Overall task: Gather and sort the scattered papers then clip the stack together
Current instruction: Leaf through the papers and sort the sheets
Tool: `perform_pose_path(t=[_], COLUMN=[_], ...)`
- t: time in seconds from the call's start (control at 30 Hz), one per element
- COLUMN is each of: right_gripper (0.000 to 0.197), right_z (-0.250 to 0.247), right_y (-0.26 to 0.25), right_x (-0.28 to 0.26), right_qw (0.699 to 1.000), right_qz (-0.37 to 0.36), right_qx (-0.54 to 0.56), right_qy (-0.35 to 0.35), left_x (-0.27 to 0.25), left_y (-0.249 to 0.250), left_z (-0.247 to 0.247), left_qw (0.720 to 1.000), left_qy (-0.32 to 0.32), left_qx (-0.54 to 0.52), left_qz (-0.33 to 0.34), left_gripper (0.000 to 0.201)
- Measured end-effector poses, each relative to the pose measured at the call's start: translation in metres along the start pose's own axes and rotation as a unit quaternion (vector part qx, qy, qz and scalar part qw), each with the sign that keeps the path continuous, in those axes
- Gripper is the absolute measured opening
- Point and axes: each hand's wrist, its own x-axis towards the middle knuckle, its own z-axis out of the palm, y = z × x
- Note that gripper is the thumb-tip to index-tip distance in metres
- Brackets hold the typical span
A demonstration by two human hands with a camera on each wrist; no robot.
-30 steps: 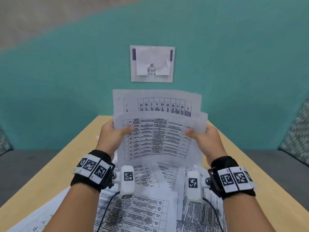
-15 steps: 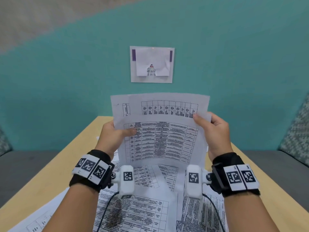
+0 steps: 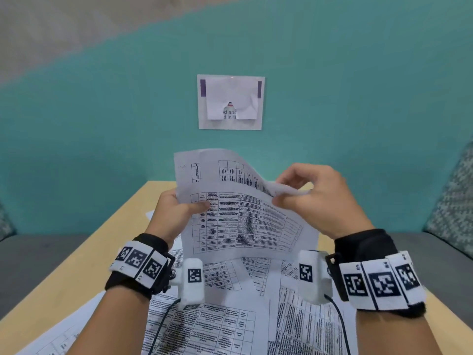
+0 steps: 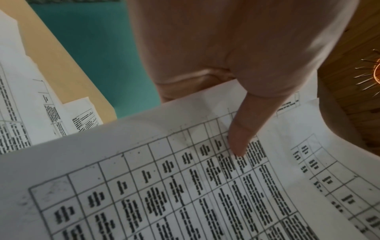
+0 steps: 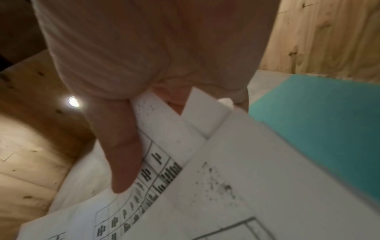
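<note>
I hold a few printed table sheets [image 3: 240,221] upright above the wooden table [image 3: 84,267]. My left hand [image 3: 176,213] grips their left edge, thumb [image 4: 244,128] pressed on the front sheet [image 4: 185,186]. My right hand [image 3: 314,198] pinches the upper right corner of the back sheet [image 3: 220,170] and curls it forward. In the right wrist view the thumb [image 5: 121,155] lies on a sheet [image 5: 156,146] whose corners fan apart. More printed papers [image 3: 230,319] lie scattered on the table below my wrists. No clip is in view.
A teal wall [image 3: 102,124] rises behind the table with a paper notice [image 3: 230,102] stuck on it. Grey seating [image 3: 30,252] flanks the table, with patterned cushions [image 3: 453,201] at the right. Loose sheets [image 4: 24,100] reach the table's far left edge.
My right hand has climbed from the sheets' right edge to their top right corner and bent the back sheet forward. The left hand has kept its grip.
</note>
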Motion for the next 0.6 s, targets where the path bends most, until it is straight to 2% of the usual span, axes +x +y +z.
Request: perform_pose_path(t=[0.1,0.23,0.3,0.4,0.53,0.6], right_gripper=[0.035,0.014,0.010,0.026,0.024,0.013], right_z=[0.003,0.012,0.015,0.013,0.007,0.005], right_y=[-0.013,-0.024,-0.022,-0.018,-0.014,-0.013], right_x=[-0.003,-0.005,-0.004,-0.003,-0.001,0.001], right_qw=[0.998,0.994,0.994,0.995,0.993,0.984], right_qz=[-0.021,-0.053,-0.065,-0.089,-0.086,-0.080], right_qx=[-0.039,-0.055,-0.053,-0.019,0.073,0.131], right_qy=[-0.049,-0.078,-0.065,-0.030,0.038,0.090], left_x=[0.001,0.003,0.003,0.005,0.005,0.004], left_y=[0.000,-0.002,-0.003,-0.005,-0.008,-0.007], left_z=[-0.001,-0.002,-0.003,-0.007,-0.008,-0.007], left_qw=[1.000,1.000,1.000,1.000,1.000,1.000], left_qy=[0.000,0.005,0.013,0.014,0.002,0.001], left_qx=[-0.005,-0.009,-0.013,-0.012,-0.009,-0.010], left_qz=[-0.001,-0.001,-0.003,-0.008,-0.016,-0.014], left_gripper=[0.031,0.031,0.031,0.032,0.029,0.027])
